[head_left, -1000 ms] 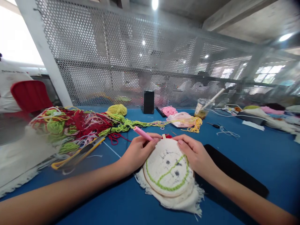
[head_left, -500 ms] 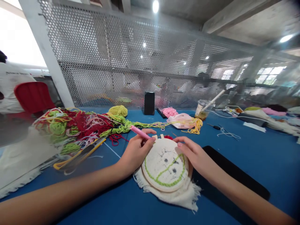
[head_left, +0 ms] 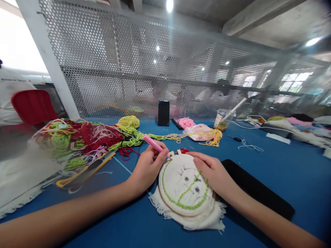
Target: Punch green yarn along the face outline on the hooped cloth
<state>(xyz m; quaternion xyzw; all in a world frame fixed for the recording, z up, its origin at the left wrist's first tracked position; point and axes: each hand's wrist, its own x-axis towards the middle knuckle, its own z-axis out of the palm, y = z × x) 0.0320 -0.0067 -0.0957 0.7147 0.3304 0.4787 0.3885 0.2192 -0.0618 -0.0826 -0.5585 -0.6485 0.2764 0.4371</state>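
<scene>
A round embroidery hoop [head_left: 184, 182] holds off-white cloth with a thick green yarn outline, a green line across it and several dark marks. Frayed cloth [head_left: 204, 222] spreads out below its rim. My left hand [head_left: 147, 163] is closed around a pink pen-shaped punch needle [head_left: 154, 143], its tip end low by the upper left rim. At the upper right edge, my right hand [head_left: 213, 170] grips the hoop, thumb over the cloth and other fingers along the rim. A bit of red yarn [head_left: 184, 151] shows behind the hoop's top, near its clamp.
Tangled red and green yarn [head_left: 88, 137] covers the left side, with a yellow-handled cutter [head_left: 85, 172] before it. A dark phone [head_left: 163, 113] stands against the perforated metal screen [head_left: 129, 79]. A drink cup [head_left: 221, 120] stands back right; a black flat object [head_left: 256, 189] lies beside my right forearm.
The hoop has shifted slightly right and turned a little. My right hand has closed in further over its edge. My left hand still holds the punch needle, at nearly the same spot.
</scene>
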